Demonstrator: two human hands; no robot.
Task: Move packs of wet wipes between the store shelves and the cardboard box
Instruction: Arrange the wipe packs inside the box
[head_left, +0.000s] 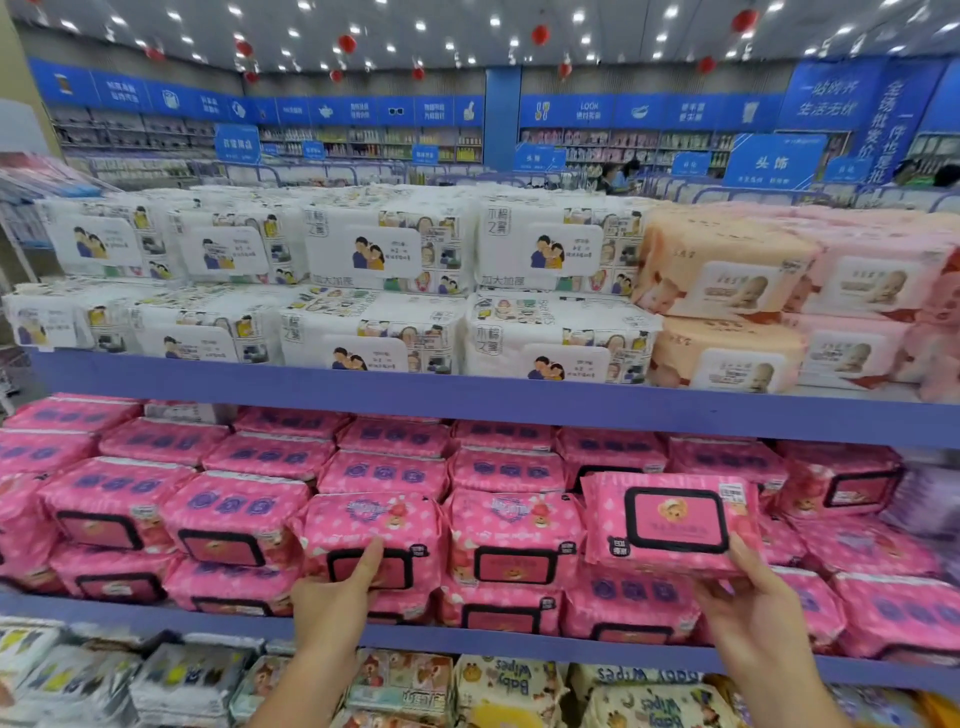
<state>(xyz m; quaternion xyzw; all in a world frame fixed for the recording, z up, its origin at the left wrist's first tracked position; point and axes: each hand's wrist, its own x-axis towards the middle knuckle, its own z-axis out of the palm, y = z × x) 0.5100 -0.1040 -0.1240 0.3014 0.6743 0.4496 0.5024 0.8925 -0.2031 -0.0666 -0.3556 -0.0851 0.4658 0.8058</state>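
Pink polka-dot film covers every wet-wipe pack on the middle shelf (467, 642), stacked two high in several rows.

Right hand (753, 603): pinched on the held pack (672, 522) at its lower right corner. The thumb is laid on the front face just beside the black-framed lid; the fingers are hidden below and behind the pack. The held pack is seen lifted clear, in front of the stacked rows and above the hand, with the lid face turned toward the camera and the top edge tilted slightly back. A small white label is seen at its upper right corner.

Left hand (332, 597): closed on the front-row pack (371, 535), which sits on top of another pack in the front row of the middle shelf. The thumb is stretched upward and pressed on the black-framed lid of that pack; the remaining fingers are tucked under its lower edge and cannot be seen. The pack lies directly above and beyond the hand, in line with its neighbours.

The two hands are well apart, with one stack of pink packs between them.

Top shelf (467, 400): white packs (363, 249) with cartoon figures are stacked at left and centre, peach packs (722, 270) at right. On the shelf below, cream baby-wipe packs (509, 680) are partly visible between the forearms.
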